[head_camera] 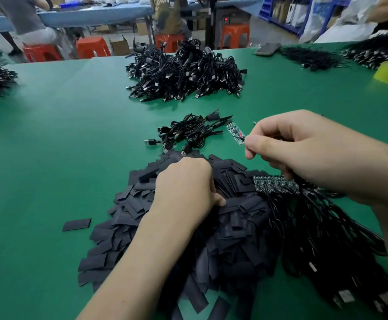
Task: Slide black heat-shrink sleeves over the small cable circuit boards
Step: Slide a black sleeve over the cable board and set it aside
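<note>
Your right hand pinches the lead of one small circuit board between thumb and forefinger, right of centre. The board juts just past your fingertips. Your left hand sits knuckles-up in the pile of heat-shrink sleeves at centre, fingers curled down into it. Whether that grip has a sleeve, I cannot tell.

The sleeves look light, flat and limp, and will likely lift in clumps. Take one by its long edges near an end and squeeze the mouth open. The board is stiff, but its solder joints are probably fragile, so steady it by its edges rather than tugging the lead.

The row of joined boards and the cable bundle crowd under your right wrist. Open desk lies left, beyond the stray sleeve.
</note>
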The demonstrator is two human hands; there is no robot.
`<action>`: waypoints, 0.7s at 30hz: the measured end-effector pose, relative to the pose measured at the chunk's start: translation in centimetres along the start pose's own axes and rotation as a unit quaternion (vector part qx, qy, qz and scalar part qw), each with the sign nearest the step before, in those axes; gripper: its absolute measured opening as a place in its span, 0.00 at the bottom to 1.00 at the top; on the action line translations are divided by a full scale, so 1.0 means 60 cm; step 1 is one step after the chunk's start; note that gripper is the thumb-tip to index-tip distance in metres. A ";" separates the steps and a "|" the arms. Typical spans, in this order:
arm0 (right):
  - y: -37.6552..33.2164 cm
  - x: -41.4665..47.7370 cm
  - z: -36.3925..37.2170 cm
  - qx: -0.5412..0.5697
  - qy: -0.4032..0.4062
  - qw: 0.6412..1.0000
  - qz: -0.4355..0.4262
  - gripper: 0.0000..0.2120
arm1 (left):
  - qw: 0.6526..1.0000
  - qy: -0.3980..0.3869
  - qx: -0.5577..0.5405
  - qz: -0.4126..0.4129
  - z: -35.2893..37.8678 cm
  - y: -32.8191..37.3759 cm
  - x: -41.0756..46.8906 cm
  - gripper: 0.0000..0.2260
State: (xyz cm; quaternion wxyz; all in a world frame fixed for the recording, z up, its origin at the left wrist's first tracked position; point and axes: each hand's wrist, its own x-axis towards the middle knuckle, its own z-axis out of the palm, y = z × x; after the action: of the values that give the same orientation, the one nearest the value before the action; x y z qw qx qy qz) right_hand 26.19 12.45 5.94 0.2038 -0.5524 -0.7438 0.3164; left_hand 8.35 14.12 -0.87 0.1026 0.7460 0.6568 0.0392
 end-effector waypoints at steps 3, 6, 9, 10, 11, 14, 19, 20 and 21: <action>-0.002 -0.001 -0.003 -0.005 0.005 1.000 0.000 0.24 | 1.000 0.009 0.027 0.006 -0.001 -0.005 -0.001 0.16; -0.003 -0.001 -0.003 -0.011 0.007 1.000 -0.001 0.22 | 0.998 0.008 0.055 0.015 0.002 -0.004 -0.002 0.15; -0.001 -0.001 0.000 -0.015 0.007 1.000 -0.002 0.16 | 0.998 0.006 0.064 0.020 0.007 -0.002 -0.003 0.12; 0.002 0.000 0.000 -0.016 0.008 1.000 -0.004 0.15 | 0.998 0.005 0.062 0.021 0.008 -0.002 -0.003 0.11; 0.005 0.001 0.001 -0.017 0.009 1.000 -0.006 0.14 | 0.998 0.002 0.057 0.023 0.009 -0.002 -0.004 0.10; 0.009 0.003 0.002 -0.015 0.005 1.000 -0.007 0.14 | 0.999 -0.011 0.024 0.029 0.007 -0.009 -0.002 0.07; 0.012 0.005 0.000 -0.006 -0.006 1.000 -0.004 0.23 | 0.997 -0.039 -0.058 0.017 -0.013 -0.028 0.003 0.08; 0.012 0.005 0.001 -0.006 -0.006 1.000 -0.007 0.22 | 0.997 -0.036 -0.065 0.014 -0.017 -0.032 0.004 0.09; 0.013 0.005 0.002 -0.006 -0.006 1.000 -0.009 0.21 | 0.997 -0.031 -0.070 0.012 -0.021 -0.038 0.005 0.10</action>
State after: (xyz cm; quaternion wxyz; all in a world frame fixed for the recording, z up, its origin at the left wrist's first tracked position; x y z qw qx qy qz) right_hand 26.58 12.89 5.30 0.1993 -0.5450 -0.7518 0.3132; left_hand 5.96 14.78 -0.13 0.1741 0.7457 0.6400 0.0633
